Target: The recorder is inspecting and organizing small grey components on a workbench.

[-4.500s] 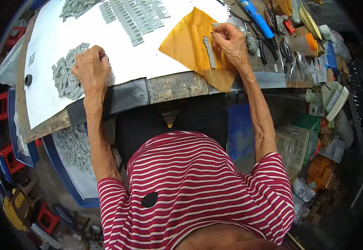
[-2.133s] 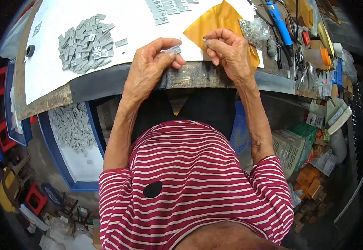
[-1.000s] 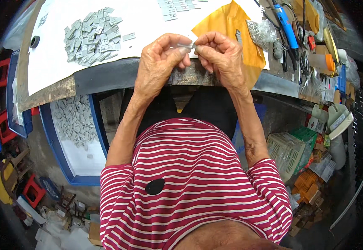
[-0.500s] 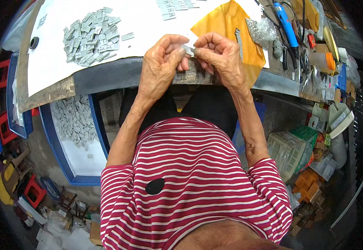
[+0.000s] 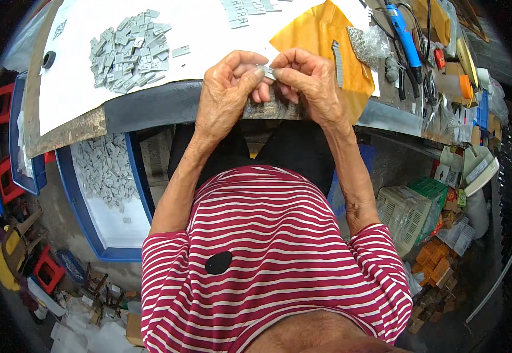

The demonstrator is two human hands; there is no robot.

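Observation:
Between my two hands, just over the table's near edge, is a small flat grey piece [image 5: 269, 72]. My left hand [image 5: 232, 82] pinches one end of it between thumb and fingers. The other end sits in the pinch of my right hand [image 5: 312, 82]. Fingertips cover much of the piece. To the left lies a loose heap of similar grey pieces [image 5: 129, 53], with a single one [image 5: 180, 51] apart beside it. Rows of grey pieces [image 5: 247, 9] are laid out at the far side. An orange-yellow envelope [image 5: 309, 35] carries a column of small grey parts [image 5: 337, 65].
White paper [image 5: 73, 59] covers the tabletop. A clear bag of small metal parts [image 5: 364, 46] rests by the envelope, near a blue-handled tool [image 5: 403, 35]. A black ring [image 5: 48, 59] lies far left. Below the table, a blue tray [image 5: 100, 252] holds many grey pieces.
The grey piece has tilted slightly between my fingertips, so more of its flat face shows. Both hands stay in nearly the same place.

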